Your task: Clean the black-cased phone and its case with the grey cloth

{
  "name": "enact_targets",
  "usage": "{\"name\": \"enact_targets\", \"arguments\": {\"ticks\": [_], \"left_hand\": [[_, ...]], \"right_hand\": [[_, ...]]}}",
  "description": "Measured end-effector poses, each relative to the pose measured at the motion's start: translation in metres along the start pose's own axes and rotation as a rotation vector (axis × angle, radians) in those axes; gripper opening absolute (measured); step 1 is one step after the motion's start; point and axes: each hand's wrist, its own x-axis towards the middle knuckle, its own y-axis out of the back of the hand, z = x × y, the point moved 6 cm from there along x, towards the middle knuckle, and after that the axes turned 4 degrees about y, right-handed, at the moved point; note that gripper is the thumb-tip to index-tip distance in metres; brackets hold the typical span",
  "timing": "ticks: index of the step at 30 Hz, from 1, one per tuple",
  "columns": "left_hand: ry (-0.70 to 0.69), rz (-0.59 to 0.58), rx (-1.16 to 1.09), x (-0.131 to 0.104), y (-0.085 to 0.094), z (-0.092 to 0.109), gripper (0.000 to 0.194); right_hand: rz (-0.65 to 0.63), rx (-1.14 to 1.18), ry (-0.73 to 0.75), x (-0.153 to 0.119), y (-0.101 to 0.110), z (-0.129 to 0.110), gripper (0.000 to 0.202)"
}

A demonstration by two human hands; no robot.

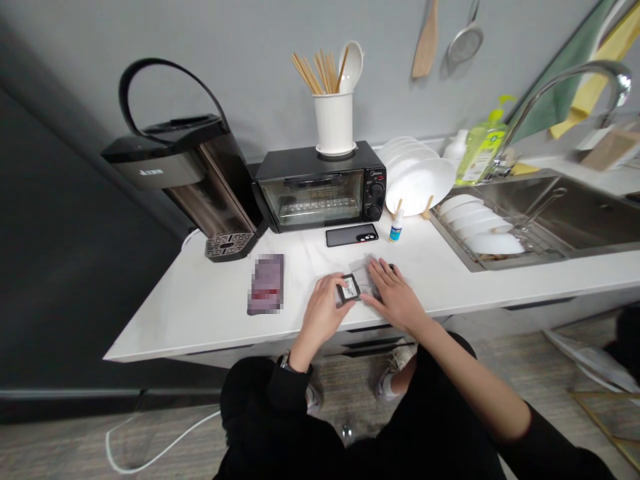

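Observation:
My left hand (323, 310) is closed on the left side of a small flat black rectangle with a white printed label (350, 287), thumb and fingers at its edges. What kind of item it is, I cannot make out. Beside it, my right hand (395, 297) lies palm down with fingers stretched out over a thin clear plastic piece (360, 275) on the counter. A dark edge shows past the right fingertips, mostly hidden under the hand. The right thumb is near the labelled rectangle's right side.
Behind my hands lie a phone (352, 235) and a small white-and-blue bottle (395, 227). A pixelated purple item (267, 283) is at left. Along the wall stand a water dispenser (200, 180), a toaster oven (320, 193) and white plates (417, 187). The sink (595, 200) is at right.

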Motion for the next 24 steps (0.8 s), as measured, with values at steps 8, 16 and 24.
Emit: {"name": "enact_targets", "arguments": {"ticks": [8, 16, 24], "left_hand": [[0.052, -0.018, 0.080, 0.009, -0.004, -0.009, 0.071], [0.148, -0.054, 0.009, 0.019, -0.007, -0.012, 0.069], [0.187, -0.131, -0.155, 0.000, -0.012, -0.005, 0.044]], "right_hand": [[-0.008, 0.015, 0.000, 0.009, 0.000, -0.001, 0.059], [0.025, 0.050, 0.060, 0.004, 0.005, -0.005, 0.058], [0.152, 0.045, 0.121, -0.001, 0.026, -0.045, 0.066]]}}
